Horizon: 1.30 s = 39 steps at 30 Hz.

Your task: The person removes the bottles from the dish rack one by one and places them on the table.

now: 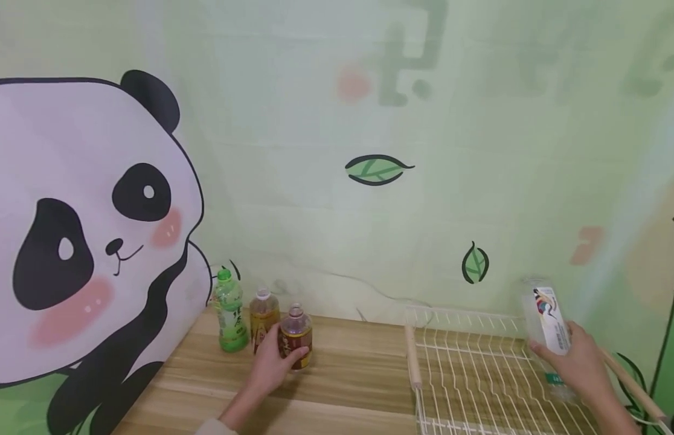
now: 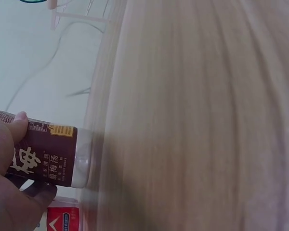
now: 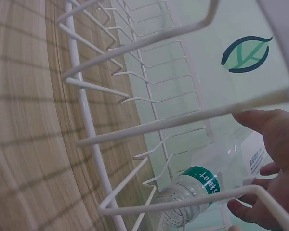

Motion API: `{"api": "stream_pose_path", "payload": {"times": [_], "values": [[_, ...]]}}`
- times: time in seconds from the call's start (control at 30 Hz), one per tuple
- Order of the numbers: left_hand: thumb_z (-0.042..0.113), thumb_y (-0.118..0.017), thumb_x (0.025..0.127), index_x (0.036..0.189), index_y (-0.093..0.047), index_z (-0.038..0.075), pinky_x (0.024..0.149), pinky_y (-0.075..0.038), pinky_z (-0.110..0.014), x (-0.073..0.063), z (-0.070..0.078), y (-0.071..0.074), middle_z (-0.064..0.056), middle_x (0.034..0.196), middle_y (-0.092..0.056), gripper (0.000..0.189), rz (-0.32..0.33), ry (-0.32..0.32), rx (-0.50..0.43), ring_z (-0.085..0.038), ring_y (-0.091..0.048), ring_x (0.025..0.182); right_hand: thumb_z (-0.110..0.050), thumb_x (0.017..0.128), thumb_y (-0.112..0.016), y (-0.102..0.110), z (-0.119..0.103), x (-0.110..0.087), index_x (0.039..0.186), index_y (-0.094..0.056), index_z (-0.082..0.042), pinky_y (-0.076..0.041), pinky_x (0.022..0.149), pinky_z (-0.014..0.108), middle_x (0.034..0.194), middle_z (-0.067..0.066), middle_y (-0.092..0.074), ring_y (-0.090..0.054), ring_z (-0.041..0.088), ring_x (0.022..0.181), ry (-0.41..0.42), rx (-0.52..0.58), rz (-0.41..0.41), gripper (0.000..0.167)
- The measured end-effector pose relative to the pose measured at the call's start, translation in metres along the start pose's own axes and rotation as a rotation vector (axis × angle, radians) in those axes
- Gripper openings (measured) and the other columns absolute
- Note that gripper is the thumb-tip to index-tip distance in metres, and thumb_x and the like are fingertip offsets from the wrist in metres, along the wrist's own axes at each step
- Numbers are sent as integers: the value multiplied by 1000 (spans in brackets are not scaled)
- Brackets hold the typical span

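In the head view my left hand (image 1: 269, 365) grips a small plastic bottle (image 1: 297, 332) with a dark maroon label. In the left wrist view this bottle (image 2: 45, 156) has its base at the wooden tabletop; I cannot tell if they touch. Just left of it stand a bottle with an amber-brown label (image 1: 263, 314) and a green-capped drink bottle (image 1: 231, 320). My right hand (image 1: 584, 365) holds a clear plastic bottle (image 1: 549, 320) over the wire rack, thumb on one side and fingers on the other. Its neck (image 3: 183, 195), with a green band beside it, points down among the wires.
A white wire rack (image 1: 467, 368) with wooden handles (image 1: 413, 356) covers the right part of the wooden table (image 1: 359, 374). Behind the table hangs a pale green backdrop (image 1: 293, 151) printed with a panda and leaves.
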<state>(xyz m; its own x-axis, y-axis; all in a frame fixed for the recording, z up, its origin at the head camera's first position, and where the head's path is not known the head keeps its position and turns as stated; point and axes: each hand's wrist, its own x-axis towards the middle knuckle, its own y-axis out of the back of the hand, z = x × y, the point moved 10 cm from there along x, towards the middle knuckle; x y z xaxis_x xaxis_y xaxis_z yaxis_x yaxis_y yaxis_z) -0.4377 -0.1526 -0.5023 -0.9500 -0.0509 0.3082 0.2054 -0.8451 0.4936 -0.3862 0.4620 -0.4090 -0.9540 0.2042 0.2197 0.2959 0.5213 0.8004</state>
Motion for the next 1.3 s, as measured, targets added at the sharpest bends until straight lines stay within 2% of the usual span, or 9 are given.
{"api": "stream_pose_path", "payload": {"times": [0.17, 0.4, 0.57, 0.67, 0.83, 1.0, 1.17, 1.3], "values": [[29, -86, 91, 146, -50, 2, 111, -46, -63, 4, 0, -7, -23, 141, -62, 71, -5, 12, -9, -43, -58, 132, -48, 98, -75, -6, 12, 2, 143, -26, 27, -59, 73, 54, 124, 48, -49, -61, 52, 102, -40, 15, -22, 101], [22, -85, 92, 151, -45, -2, 114, -43, -65, 5, 1, -11, -26, 146, -57, 75, 31, 59, -26, -46, -55, 135, -47, 102, -68, -26, 24, 2, 140, -21, 28, -59, 69, 49, 117, 48, -51, -63, 47, 95, -84, 62, -135, 96], [17, -83, 93, 153, -41, -6, 115, -41, -66, 1, 8, -11, -31, 148, -53, 77, 72, 55, -5, -49, -52, 137, -48, 102, -67, -26, 24, 2, 136, -22, 31, -59, 67, 49, 114, 49, -51, -63, 48, 92, -88, 36, -140, 96], [16, -82, 94, 155, -37, -8, 116, -39, -67, -3, 11, -13, -34, 151, -49, 80, 68, 55, 7, -51, -49, 139, -52, 101, -67, -27, 28, 1, 134, -24, 31, -58, 66, 48, 112, 48, -52, -63, 47, 91, -128, 32, -149, 100], [22, -83, 94, 155, -35, -11, 116, -38, -68, -11, 14, -13, -37, 151, -46, 84, 21, 45, 25, -54, -47, 139, -58, 99, -67, -26, 35, 0, 132, -28, 29, -57, 63, 44, 107, 43, -56, -64, 41, 86, -164, 40, -156, 102], [26, -84, 92, 155, -37, -9, 115, -36, -71, -25, 16, -16, -38, 150, -47, 86, -91, 41, 21, -55, -48, 138, -61, 98, -67, -23, 34, -1, 132, -31, 29, -57, 62, 44, 105, 42, -59, -65, 40, 85, -152, 35, -137, 103], [40, -82, 93, 158, -37, -7, 116, -34, -71, -37, 25, -12, -36, 155, -43, 92, -172, 40, 39, -55, -44, 142, -60, 98, -68, -17, 27, -4, 137, -28, 29, -60, 65, 46, 114, 47, -56, -67, 44, 89, -131, 47, -106, 106], [54, -78, 93, 160, -31, -9, 117, -31, -72, -46, 44, 2, -38, 161, -34, 104, -206, 65, 77, -57, -36, 147, -59, 99, -67, -13, 16, -5, 145, -25, 26, -61, 70, 48, 127, 51, -50, -66, 50, 99, -101, 50, -92, 106]]}}
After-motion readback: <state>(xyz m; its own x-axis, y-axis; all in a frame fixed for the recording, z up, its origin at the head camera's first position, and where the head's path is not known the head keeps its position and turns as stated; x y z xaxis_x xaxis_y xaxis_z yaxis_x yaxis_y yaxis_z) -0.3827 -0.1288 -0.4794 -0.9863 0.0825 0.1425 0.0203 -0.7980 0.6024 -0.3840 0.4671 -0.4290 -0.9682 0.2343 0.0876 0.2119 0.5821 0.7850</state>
